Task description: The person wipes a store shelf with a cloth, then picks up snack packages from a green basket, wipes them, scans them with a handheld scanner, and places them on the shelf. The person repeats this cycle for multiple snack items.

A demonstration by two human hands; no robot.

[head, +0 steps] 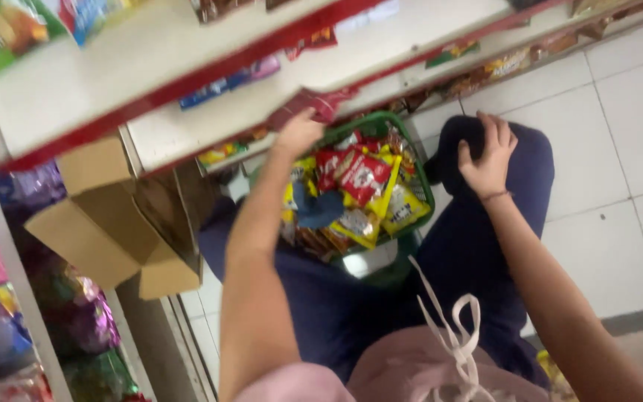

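Red packet (314, 104) sits pinched in the left hand (298, 134), raised at the shelf (187, 126) edge above the green basket (418, 186) of snacks (shelving step, I judge). Right hand (489, 160) rests open on the knee (470, 141). Next calls for sliding it flat onto the shelf.

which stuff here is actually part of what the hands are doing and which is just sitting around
In use:
- left hand, gripping a red snack packet at the shelf edge
- green basket full of snack packets
- right hand, resting on the knee

Lying about:
- open cardboard box
- shelves
- wrapped goods on the left rack
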